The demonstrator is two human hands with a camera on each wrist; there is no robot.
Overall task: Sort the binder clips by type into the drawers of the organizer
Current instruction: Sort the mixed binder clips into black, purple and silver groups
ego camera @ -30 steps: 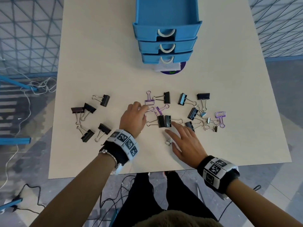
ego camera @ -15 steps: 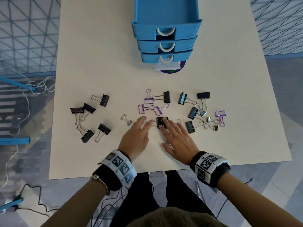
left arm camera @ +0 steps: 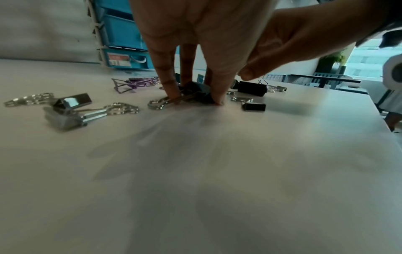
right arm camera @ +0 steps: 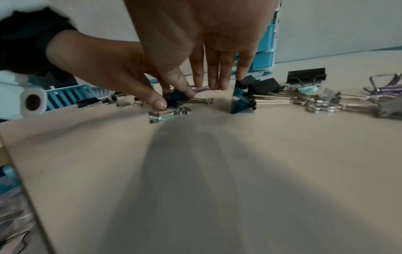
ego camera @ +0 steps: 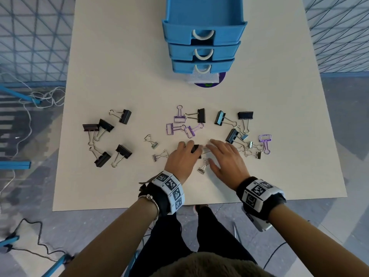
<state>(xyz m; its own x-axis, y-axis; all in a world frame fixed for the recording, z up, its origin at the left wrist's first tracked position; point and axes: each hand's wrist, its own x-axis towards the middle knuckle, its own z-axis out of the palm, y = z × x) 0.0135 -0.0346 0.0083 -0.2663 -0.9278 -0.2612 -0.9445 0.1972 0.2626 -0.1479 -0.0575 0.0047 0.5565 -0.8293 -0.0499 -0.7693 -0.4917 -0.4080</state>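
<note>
A black binder clip (ego camera: 196,150) lies near the table's front middle, and my left hand (ego camera: 184,155) pinches it between thumb and fingers (left arm camera: 167,80). The left wrist view shows the clip's dark body (left arm camera: 196,90) under those fingertips, its silver handles pointing left. My right hand (ego camera: 224,155) hovers just right of it, fingers (right arm camera: 217,79) straight and holding nothing. The blue organizer (ego camera: 203,52) stands at the back, its top drawer (ego camera: 203,19) pulled out and the two lower ones in.
Several black clips (ego camera: 103,136) lie at the left. Purple wire clips (ego camera: 179,127) sit in the middle and small silver clips (ego camera: 152,144) beside my left hand. A mixed heap (ego camera: 245,140) lies right. One small silver clip (ego camera: 202,169) rests between my wrists.
My left hand has slid right and closed on the black clip that the right fingers touched before. The right hand has come off it and shifted slightly right.
</note>
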